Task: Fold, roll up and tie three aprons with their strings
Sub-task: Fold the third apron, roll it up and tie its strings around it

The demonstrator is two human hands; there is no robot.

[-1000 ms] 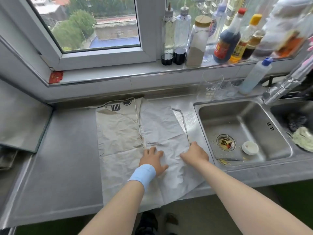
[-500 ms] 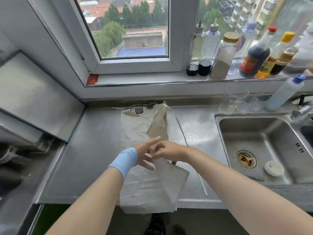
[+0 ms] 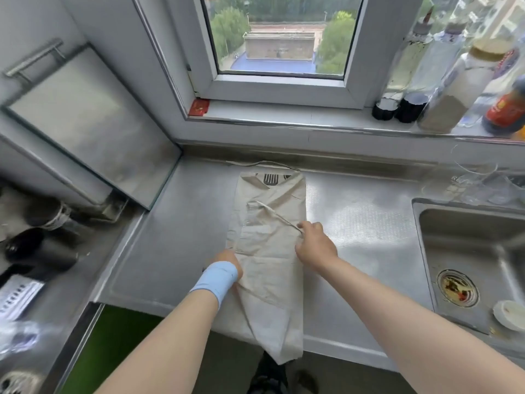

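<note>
Head view: apron (image 3: 270, 251), beige cloth, judged light, limp; folded narrow on counter (image 3: 170, 251), tail overhanging front edge. Right hand (image 3: 314, 247) pinches string (image 3: 277, 216); left hand (image 3: 227, 258) at left fold, grip indiscernible. Best held by folded edges.

I see daylight from the far window (image 3: 279, 38) glaring off the steel counter (image 3: 355, 223), while the edges bend with wide-angle distortion and smear with blur.
</note>
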